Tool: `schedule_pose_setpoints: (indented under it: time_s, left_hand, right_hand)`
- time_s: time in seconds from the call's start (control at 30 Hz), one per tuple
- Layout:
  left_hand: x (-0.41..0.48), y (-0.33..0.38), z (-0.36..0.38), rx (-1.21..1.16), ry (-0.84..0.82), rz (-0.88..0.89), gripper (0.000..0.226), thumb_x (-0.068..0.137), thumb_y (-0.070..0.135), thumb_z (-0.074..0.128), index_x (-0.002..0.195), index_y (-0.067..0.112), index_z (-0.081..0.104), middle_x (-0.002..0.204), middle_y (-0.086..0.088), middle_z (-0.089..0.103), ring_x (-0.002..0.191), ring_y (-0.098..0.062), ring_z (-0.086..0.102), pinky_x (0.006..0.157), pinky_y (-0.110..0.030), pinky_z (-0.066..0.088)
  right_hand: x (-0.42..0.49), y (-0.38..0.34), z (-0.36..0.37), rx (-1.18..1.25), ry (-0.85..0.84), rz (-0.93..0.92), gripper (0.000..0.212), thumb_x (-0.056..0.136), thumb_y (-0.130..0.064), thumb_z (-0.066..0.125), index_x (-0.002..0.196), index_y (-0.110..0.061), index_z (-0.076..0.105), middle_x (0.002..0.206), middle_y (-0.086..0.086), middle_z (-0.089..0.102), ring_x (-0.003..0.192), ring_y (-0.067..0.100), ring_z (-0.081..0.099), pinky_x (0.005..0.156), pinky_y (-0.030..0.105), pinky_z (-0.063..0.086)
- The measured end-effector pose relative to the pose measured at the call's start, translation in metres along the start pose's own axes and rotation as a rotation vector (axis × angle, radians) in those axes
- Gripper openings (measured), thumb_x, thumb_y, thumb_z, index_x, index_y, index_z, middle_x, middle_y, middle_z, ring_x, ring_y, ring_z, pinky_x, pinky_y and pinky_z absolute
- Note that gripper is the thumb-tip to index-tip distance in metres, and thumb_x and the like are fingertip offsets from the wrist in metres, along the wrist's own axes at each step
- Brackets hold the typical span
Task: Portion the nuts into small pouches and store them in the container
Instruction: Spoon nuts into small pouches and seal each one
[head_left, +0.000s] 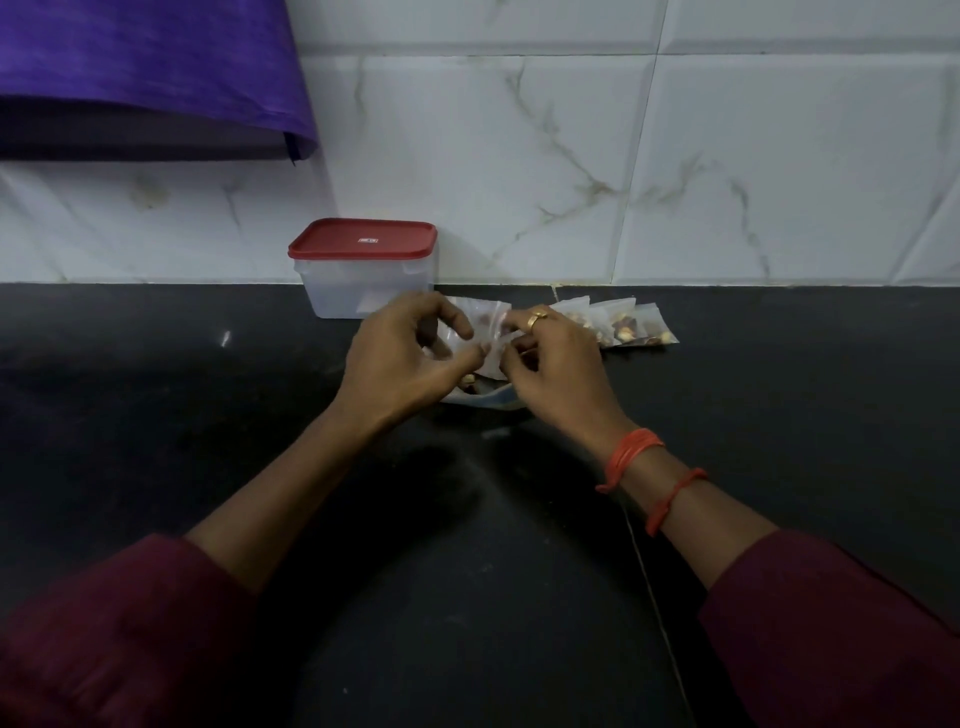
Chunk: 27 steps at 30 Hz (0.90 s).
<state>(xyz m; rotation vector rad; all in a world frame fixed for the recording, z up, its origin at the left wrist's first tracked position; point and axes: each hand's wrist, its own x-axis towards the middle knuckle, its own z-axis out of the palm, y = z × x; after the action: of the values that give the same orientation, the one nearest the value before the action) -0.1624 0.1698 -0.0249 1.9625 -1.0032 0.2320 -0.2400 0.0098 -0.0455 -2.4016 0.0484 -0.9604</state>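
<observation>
The container stands at the back of the counter, against the wall, with its red lid on. Nothing can be stored until it is opened, so finished work is likely to pile up loose. Nearer the middle, the small pouch is held above the larger bag, where a few nuts show. If the pouch's mouth is not closed along its whole width, or either pinch slips on the slick plastic, nuts could spill and scatter over the dark surface, where they would be hard to spot. To the right, the filled pouches lie in an overlapping row just beside the ringed hand; a careless swing of that wrist could knock them about.

The left hand reaches in from the lower left, its fingers curled and its thumb and forefinger pinching the pouch's left side. The right hand comes in from the lower right, fingers bunched together, pinching the pouch's right edge. Whether the seal is shut cannot be told.
</observation>
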Motion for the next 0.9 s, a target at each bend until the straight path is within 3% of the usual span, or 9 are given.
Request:
schedule_pose_setpoints:
  time_s: [0.07, 0.13, 0.27, 0.33, 0.47, 0.63, 0.73, 0.8, 0.9]
  left_hand:
    - [0.001, -0.003, -0.003, 0.058, 0.060, 0.088, 0.028, 0.081, 0.033, 0.070, 0.104, 0.018, 0.065, 0.118, 0.000, 0.059, 0.103, -0.014, 0.060, 0.082, -0.037, 0.057]
    - [0.004, -0.005, -0.007, 0.042, 0.011, 0.135, 0.043, 0.076, 0.028, 0.068, 0.118, 0.019, 0.062, 0.133, 0.000, 0.053, 0.121, -0.012, 0.049, 0.095, -0.036, 0.049]
    - [0.006, -0.012, -0.006, 0.307, -0.160, 0.282, 0.087, 0.069, 0.049, 0.075, 0.146, 0.022, 0.045, 0.154, 0.001, 0.040, 0.141, -0.014, 0.029, 0.114, -0.034, 0.022]
    - [0.005, -0.014, -0.003, 0.395, -0.167, 0.283, 0.093, 0.070, 0.054, 0.079, 0.149, 0.024, 0.040, 0.156, 0.003, 0.037, 0.147, -0.018, 0.023, 0.116, -0.035, 0.015]
    - [0.004, -0.014, -0.003, 0.390, -0.134, 0.287, 0.086, 0.070, 0.056, 0.076, 0.143, 0.020, 0.049, 0.145, -0.002, 0.051, 0.138, -0.022, 0.037, 0.111, -0.032, 0.021]
    - [0.004, -0.010, -0.003, 0.406, -0.150, 0.395, 0.069, 0.073, 0.044, 0.083, 0.132, 0.015, 0.060, 0.129, -0.005, 0.061, 0.122, -0.023, 0.050, 0.103, -0.042, 0.038]
    - [0.003, -0.011, -0.003, 0.465, -0.143, 0.457, 0.065, 0.076, 0.043, 0.082, 0.130, 0.015, 0.061, 0.125, -0.005, 0.063, 0.117, -0.024, 0.053, 0.100, -0.042, 0.039]
    - [0.003, -0.011, -0.003, 0.517, -0.145, 0.470, 0.068, 0.076, 0.048, 0.079, 0.133, 0.016, 0.059, 0.126, -0.005, 0.063, 0.116, -0.024, 0.054, 0.099, -0.041, 0.040]
    - [0.002, -0.012, -0.004, 0.568, -0.140, 0.484, 0.068, 0.077, 0.053, 0.075, 0.133, 0.018, 0.058, 0.126, -0.004, 0.063, 0.114, -0.024, 0.055, 0.096, -0.041, 0.042]
  right_hand:
    - [-0.001, 0.000, -0.002, 0.129, 0.017, 0.088, 0.026, 0.088, -0.012, 0.070, 0.114, -0.015, 0.075, 0.099, 0.003, 0.072, 0.083, 0.012, 0.071, 0.076, 0.031, 0.060]
    - [-0.002, 0.002, -0.004, 0.223, 0.021, 0.151, 0.026, 0.087, -0.015, 0.076, 0.112, -0.014, 0.075, 0.097, 0.000, 0.075, 0.082, 0.006, 0.073, 0.074, 0.027, 0.062]
    - [0.000, 0.007, -0.006, 0.352, -0.060, 0.239, 0.032, 0.087, -0.006, 0.075, 0.118, -0.011, 0.073, 0.103, 0.003, 0.077, 0.090, 0.010, 0.074, 0.082, 0.033, 0.062]
    - [0.001, 0.009, -0.007, 0.347, -0.126, 0.221, 0.029, 0.088, -0.003, 0.073, 0.117, -0.006, 0.074, 0.109, 0.005, 0.075, 0.098, 0.013, 0.073, 0.091, 0.036, 0.059]
    - [0.001, 0.006, -0.007, 0.289, -0.185, 0.137, 0.021, 0.091, 0.001, 0.066, 0.109, -0.002, 0.075, 0.108, 0.008, 0.075, 0.102, 0.017, 0.070, 0.095, 0.034, 0.056]
    - [-0.002, 0.003, -0.006, 0.148, -0.236, -0.035, 0.012, 0.087, 0.003, 0.064, 0.078, -0.003, 0.069, 0.083, 0.007, 0.063, 0.081, 0.020, 0.059, 0.073, 0.030, 0.046]
    - [0.000, 0.006, -0.007, 0.156, -0.276, -0.049, 0.004, 0.089, -0.003, 0.069, 0.090, -0.001, 0.072, 0.092, 0.007, 0.065, 0.088, 0.020, 0.061, 0.080, 0.034, 0.050]
    - [0.000, 0.006, -0.007, 0.164, -0.264, -0.026, 0.013, 0.088, -0.010, 0.074, 0.096, 0.000, 0.073, 0.099, 0.011, 0.068, 0.095, 0.024, 0.064, 0.085, 0.042, 0.051]
    - [-0.002, 0.005, -0.006, 0.174, -0.205, -0.048, 0.007, 0.088, -0.004, 0.072, 0.090, 0.002, 0.074, 0.094, 0.011, 0.069, 0.091, 0.024, 0.064, 0.083, 0.045, 0.052]
